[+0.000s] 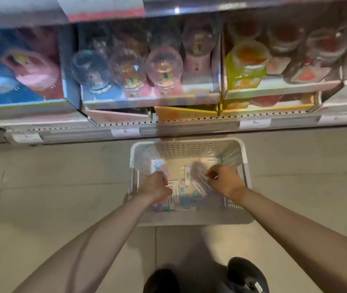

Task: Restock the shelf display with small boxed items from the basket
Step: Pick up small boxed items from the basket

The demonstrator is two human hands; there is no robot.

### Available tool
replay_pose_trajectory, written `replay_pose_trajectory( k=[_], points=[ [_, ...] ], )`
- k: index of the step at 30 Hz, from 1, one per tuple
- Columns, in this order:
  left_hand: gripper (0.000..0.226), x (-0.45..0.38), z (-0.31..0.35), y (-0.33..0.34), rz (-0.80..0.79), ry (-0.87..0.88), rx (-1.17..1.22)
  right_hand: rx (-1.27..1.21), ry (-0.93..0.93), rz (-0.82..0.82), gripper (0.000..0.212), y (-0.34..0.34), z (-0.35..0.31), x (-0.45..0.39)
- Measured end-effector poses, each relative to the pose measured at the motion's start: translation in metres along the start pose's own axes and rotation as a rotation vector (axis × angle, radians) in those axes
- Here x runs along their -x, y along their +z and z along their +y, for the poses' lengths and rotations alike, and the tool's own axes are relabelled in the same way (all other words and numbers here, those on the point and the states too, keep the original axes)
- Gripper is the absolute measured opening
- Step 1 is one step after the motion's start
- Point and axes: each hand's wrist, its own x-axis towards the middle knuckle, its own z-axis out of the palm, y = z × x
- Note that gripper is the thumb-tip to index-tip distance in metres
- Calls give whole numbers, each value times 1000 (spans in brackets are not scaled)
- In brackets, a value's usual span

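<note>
A white perforated basket (189,148) stands on the floor below the shelf, holding several small pastel boxes (187,199). Both my hands are down inside it. My left hand (155,186) is curled over boxes at the basket's left side; whether it grips one is blurred. My right hand (223,179) is closed around a small white box (200,176) that tilts up near the right wall. The shelf display (147,98) above holds open cartons of round clear toy domes.
A shelf rail with price tags (125,131) runs just above the basket. Jars of yellow and red sweets (245,64) fill the cartons at right. A flat orange box (185,113) lies on the lower shelf. My dark shoes (246,275) stand on the tiled floor.
</note>
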Motion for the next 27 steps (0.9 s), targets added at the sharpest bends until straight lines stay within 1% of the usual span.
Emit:
replay_pose_trajectory(
  k=[1, 2, 5, 6, 9, 12, 14, 17, 20, 22, 24, 25, 27],
  points=[
    [14, -11, -3, 8, -8, 2, -58, 33, 3, -23, 25, 10, 4, -12],
    [18, -22, -7, 16, -19, 0, -112, 65, 6, -45, 27, 19, 8, -23],
    [40, -47, -16, 40, -42, -21, -175, 186, -10, -67, 34, 43, 19, -50],
    [45, -54, -19, 46, -35, -21, -198, 238, -40, -57, 40, 48, 23, -58],
    [53, -65, -26, 60, -27, -31, -229, 407, -115, -27, 72, 59, 31, -72],
    [61, -70, -29, 71, 1, 8, -283, 479, -132, -36, 82, 67, 35, -79],
    [60, -72, -29, 77, 31, 21, -304, 493, -121, -55, 86, 72, 36, -82],
    [59, -74, -26, 84, 44, 49, -324, 550, -110, -28, 82, 75, 35, -84],
    [61, -75, -20, 89, 59, 99, -324, 595, -93, -8, 64, 78, 35, -83],
    [65, -75, -17, 93, 66, 146, -363, 592, -88, 1, 50, 82, 36, -84],
    [66, -74, -15, 97, 78, 177, -399, 585, -86, -15, 40, 87, 37, -85],
    [65, -74, -14, 98, 79, 181, -404, 623, -101, -24, 38, 90, 36, -85],
    [63, -74, -12, 101, 90, 189, -417, 725, -129, -67, 41, 99, 38, -90]
  ],
)
